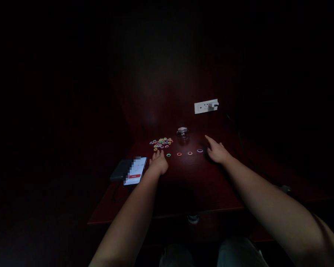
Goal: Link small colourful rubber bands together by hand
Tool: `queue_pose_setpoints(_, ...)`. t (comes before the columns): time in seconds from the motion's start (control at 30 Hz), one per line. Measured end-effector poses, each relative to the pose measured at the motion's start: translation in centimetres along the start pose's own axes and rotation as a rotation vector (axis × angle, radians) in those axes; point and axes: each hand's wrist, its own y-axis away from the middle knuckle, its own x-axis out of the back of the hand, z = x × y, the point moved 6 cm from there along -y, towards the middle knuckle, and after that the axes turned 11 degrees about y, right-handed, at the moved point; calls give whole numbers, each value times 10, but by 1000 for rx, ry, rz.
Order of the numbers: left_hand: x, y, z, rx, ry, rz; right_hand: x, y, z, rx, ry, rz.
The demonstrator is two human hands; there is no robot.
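Note:
A pile of small coloured rings (161,142) lies on a dark red wooden table (195,185). Several single rings sit in a row to its right: green (168,155), orange (179,154), pink (189,153) and purple (199,150). My left hand (158,162) rests flat on the table just below the pile, fingers stretched toward it, holding nothing. My right hand (216,150) lies beside the purple ring, fingers extended and apart, nothing in it. A small glass jar (182,134) stands behind the row.
A lit phone (135,171) lies left of my left hand, on or beside a dark flat object (119,170). A white wall socket with a plug (206,106) and a dark cable (239,137) are at the back right. The surroundings are very dark.

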Motion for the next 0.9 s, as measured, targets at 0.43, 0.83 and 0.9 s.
queue_pose_setpoints(0.43,14,-8,-19,3,35,96,-8,-16,63,-204,30,-60)
queue_pose_setpoints(0.83,23,1,-1,-119,210,150,8,-16,44,-169,-60,62)
queue_pose_setpoints(0.9,27,3,6,-186,252,200,1,-16,23,12,-85,-15)
